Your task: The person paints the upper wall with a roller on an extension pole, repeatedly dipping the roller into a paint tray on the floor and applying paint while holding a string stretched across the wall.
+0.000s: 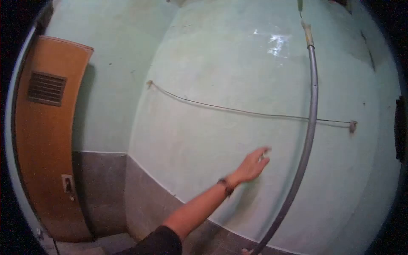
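Observation:
My left hand reaches out in front of the wall, with a dark bracelet on its wrist. Its fingers and thumb are apart, and nothing is between them. To its right rises a long grey pole, slightly curved, with a pale wood-like piece at its upper end. A thin green thing shows just above that tip, cut off by the frame. At the bottom edge, a small part of my right hand is wrapped at the pole's lower end; most of that hand is out of view.
A thin wire sags across the pale green wall between two fixings, and the pole passes in front of it. On the left stands an orange-brown door with a vent and a handle. A dark object is at the right edge.

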`<action>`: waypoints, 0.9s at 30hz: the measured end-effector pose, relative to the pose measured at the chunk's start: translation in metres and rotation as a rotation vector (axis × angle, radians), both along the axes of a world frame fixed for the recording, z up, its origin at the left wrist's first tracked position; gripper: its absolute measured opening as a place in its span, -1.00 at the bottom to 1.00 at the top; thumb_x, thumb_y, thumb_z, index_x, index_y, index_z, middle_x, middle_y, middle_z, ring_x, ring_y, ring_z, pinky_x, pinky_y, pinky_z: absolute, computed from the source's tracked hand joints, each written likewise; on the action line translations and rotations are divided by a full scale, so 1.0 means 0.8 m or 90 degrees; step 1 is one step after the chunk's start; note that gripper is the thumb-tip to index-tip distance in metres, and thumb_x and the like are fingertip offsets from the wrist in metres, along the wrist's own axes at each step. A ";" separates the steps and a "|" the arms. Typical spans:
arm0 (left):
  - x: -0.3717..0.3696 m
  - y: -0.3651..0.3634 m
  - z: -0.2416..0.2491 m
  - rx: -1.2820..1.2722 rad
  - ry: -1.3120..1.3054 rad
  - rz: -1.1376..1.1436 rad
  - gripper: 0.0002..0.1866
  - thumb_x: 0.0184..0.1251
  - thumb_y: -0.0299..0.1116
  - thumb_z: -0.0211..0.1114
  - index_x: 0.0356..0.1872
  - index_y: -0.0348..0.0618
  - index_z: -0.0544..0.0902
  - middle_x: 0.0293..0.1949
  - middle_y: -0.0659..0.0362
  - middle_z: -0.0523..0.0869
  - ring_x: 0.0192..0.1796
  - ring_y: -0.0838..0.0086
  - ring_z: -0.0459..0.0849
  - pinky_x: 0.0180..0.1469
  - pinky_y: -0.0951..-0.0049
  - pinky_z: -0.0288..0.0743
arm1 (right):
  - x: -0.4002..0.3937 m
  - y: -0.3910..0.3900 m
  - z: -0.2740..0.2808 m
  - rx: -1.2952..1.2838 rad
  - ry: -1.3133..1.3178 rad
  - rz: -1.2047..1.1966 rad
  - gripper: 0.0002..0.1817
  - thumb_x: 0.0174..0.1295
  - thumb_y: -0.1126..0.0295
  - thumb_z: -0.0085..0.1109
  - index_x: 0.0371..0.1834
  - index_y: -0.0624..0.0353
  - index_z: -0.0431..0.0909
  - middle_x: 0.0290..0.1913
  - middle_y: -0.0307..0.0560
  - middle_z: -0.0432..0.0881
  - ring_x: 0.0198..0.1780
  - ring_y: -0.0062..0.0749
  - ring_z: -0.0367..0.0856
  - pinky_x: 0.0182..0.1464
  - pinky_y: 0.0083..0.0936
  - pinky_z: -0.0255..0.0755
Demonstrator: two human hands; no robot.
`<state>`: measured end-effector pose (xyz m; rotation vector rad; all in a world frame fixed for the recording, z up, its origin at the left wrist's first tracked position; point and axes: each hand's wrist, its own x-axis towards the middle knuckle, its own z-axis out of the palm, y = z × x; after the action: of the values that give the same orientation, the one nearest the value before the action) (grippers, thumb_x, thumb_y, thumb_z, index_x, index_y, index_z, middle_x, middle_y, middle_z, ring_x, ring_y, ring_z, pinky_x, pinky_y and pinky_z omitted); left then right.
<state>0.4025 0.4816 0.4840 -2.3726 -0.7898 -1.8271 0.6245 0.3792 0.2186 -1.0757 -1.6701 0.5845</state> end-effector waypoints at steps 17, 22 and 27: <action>-0.114 -0.282 -0.402 -0.438 -0.709 0.545 -0.63 0.22 -0.12 0.28 -0.25 -0.30 0.60 -0.40 0.28 0.64 -0.30 0.68 0.47 -0.22 0.53 0.42 | -0.277 0.022 -0.183 -0.164 -0.360 0.689 -0.78 0.19 0.23 0.13 -0.25 0.06 0.36 -0.46 -0.23 0.44 -0.49 -0.34 0.41 -0.37 -0.35 0.37; -0.074 -0.228 -0.402 -0.410 -0.672 0.589 -0.67 0.23 -0.15 0.27 -0.36 -0.27 0.55 -0.51 0.33 0.51 -0.40 0.70 0.38 -0.36 0.54 0.33 | -0.267 0.024 -0.249 -0.206 -0.459 0.803 -0.74 0.18 0.23 0.14 -0.18 0.07 0.34 -0.43 -0.19 0.46 -0.48 -0.31 0.43 -0.35 -0.32 0.38; -0.086 -0.229 -0.432 -0.374 -0.674 0.544 -0.67 0.21 -0.19 0.29 -0.56 -0.22 0.46 -0.68 0.41 0.31 -0.54 0.73 0.26 -0.54 0.57 0.18 | -0.286 -0.001 -0.350 -0.185 -0.549 0.844 -0.69 0.17 0.24 0.14 -0.12 0.09 0.32 -0.40 -0.15 0.48 -0.47 -0.28 0.45 -0.33 -0.30 0.39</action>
<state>0.3336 0.2980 0.1385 -0.6225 -2.1710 -2.4125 0.3957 0.3785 -0.0616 -0.1978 -3.0993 1.3221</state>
